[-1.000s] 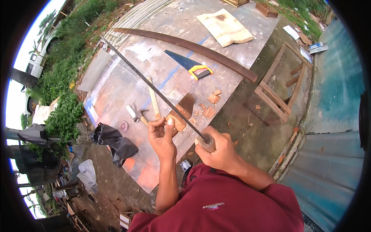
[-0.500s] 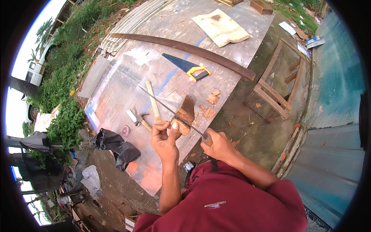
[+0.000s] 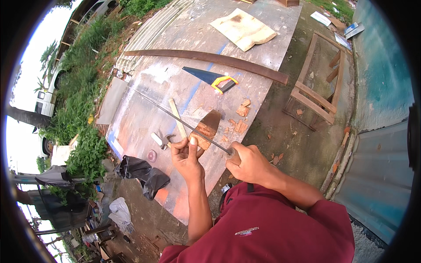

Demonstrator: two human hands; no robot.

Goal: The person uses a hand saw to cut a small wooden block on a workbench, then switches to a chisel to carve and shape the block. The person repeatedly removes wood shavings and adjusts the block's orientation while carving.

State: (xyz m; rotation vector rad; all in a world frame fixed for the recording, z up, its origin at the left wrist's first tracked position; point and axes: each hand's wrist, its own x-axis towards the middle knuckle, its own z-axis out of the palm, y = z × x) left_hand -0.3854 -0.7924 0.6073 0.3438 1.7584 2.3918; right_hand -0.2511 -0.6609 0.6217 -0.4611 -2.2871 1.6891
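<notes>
My right hand (image 3: 250, 163) is wrapped round the wooden handle of a long, thin, dark metal tool (image 3: 164, 109) that looks like a file. Its shaft slants up and left over a block of wood (image 3: 204, 130), which has a dark brown side and a rough, chipped light face. My left hand (image 3: 187, 158) is closed at the block's near left corner, thumb up beside the shaft; its curled fingers partly hide the grip. A pale wooden strip (image 3: 177, 118) lies just beyond the fingers. Left of it is a claw hammer (image 3: 165, 141), its handle mostly hidden.
On the board tabletop (image 3: 144, 114) lie a handsaw (image 3: 210, 79), a long brown plank (image 3: 206, 57), a sheet of paper (image 3: 244, 29), wood chips (image 3: 241, 126), a tape roll (image 3: 151, 155) and a black bag (image 3: 142, 175). A wooden frame (image 3: 315, 103) stands right, near a blue-green wall (image 3: 381, 79).
The view has shifted slightly, so the table and its things sit a little differently. Both hands keep their grips, with the tool still slanting over the block.
</notes>
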